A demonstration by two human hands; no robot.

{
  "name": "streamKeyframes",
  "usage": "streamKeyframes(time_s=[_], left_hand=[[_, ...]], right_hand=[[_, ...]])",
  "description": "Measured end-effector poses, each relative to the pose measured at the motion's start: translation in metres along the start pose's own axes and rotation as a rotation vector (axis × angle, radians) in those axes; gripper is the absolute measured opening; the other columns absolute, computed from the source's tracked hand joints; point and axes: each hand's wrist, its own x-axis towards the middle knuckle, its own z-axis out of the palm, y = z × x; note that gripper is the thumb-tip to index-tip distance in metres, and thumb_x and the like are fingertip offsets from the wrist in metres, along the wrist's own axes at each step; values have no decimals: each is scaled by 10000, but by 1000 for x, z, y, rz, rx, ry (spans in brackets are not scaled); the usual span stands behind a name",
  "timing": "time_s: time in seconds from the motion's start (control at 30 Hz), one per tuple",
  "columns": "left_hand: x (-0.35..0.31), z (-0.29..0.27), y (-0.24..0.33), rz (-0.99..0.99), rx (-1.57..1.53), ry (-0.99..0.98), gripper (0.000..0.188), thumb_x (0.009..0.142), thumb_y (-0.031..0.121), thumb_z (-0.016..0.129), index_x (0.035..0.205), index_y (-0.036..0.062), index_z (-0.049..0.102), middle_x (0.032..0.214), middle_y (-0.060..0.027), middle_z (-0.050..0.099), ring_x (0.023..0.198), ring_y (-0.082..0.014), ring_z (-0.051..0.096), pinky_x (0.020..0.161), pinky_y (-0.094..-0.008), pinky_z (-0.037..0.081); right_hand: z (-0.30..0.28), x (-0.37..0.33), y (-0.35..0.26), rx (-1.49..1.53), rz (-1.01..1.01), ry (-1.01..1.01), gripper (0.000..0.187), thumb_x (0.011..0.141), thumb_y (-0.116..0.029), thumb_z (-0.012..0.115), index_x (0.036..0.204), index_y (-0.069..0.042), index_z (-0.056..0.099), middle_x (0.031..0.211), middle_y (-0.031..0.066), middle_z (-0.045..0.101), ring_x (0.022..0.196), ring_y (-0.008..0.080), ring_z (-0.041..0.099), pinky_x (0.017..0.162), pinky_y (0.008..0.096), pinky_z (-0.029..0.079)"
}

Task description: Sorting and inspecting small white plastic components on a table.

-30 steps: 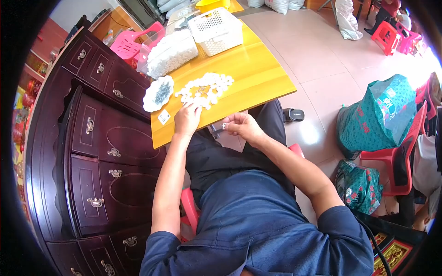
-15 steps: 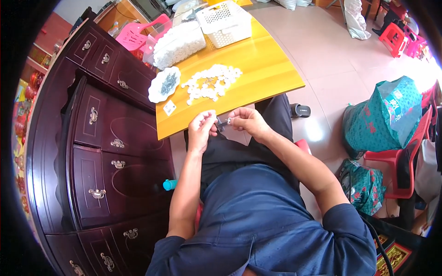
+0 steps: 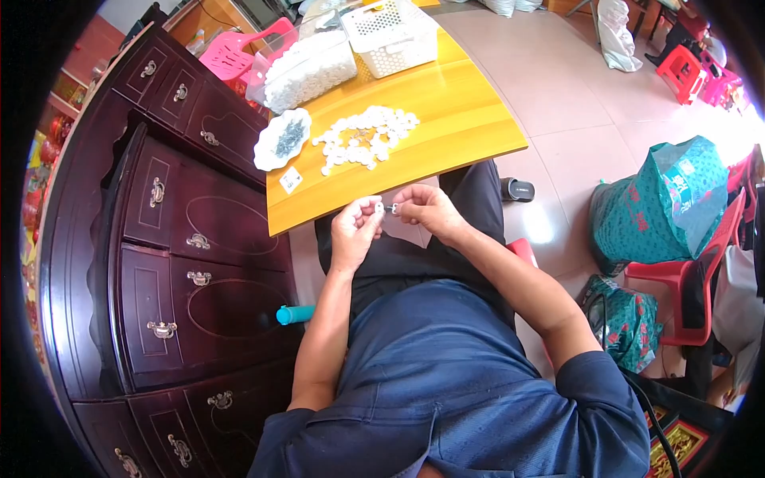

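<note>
Just past the near edge of the yellow wooden table [image 3: 462,143], my two hands meet above my lap. My left hand [image 3: 355,233] pinches a small white piece [image 3: 380,207] between thumb and finger. Closed as well, my right hand [image 3: 430,213] grips another small white piece [image 3: 395,209] at its fingertips. A short dark bit [image 3: 388,209] bridges the two pieces; whether it joins them is too small to tell. Beyond the hands, many small white round pieces [image 3: 357,151] lie loosely spread on the table. A white scalloped dish [image 3: 265,156] to their left holds small dark parts.
A printed white card [image 3: 290,181] lies by the table's left edge. Further back stand a clear bin [image 3: 256,84] heaped with white pieces and a white perforated basket [image 3: 402,60]. A dark wooden cabinet [image 3: 231,231] borders the left; a teal bag [image 3: 653,211] rests at the right.
My left hand has turned and shifted slightly right, closer to my right hand. A white piece now shows at its fingertips, and the dark part below is no longer in sight.
</note>
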Motion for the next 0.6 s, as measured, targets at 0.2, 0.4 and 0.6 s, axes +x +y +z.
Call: streamKeyframes(time_s=[0.2, 0.4, 0.6], left_hand=[[0, 3, 1, 32, 12, -15, 212, 961, 47, 702, 1159, -27, 685, 898, -12, 703, 666, -36, 595, 589, -199, 491], [-1, 2, -3, 42, 43, -13, 217, 958, 34, 699, 1164, -31, 686, 892, -13, 703, 680, -35, 595, 603, -204, 490], [-1, 3, -4, 55, 26, -20, 221, 959, 27, 691, 1172, -31, 685, 900, -8, 703, 692, -36, 597, 614, -202, 491]], right_hand=[[-2, 2, 4, -12, -24, -33, 134, 905, -30, 697, 1038, -15, 687, 877, 38, 707, 736, 89, 615, 698, 234, 507], [-1, 3, 4, -54, -16, -34, 136, 905, -23, 700, 1039, -6, 686, 874, 33, 697, 740, 90, 615, 700, 235, 508], [-2, 3, 4, -62, -18, -30, 129, 907, -18, 701, 1034, -7, 684, 874, 30, 692, 748, 92, 614, 706, 238, 511]])
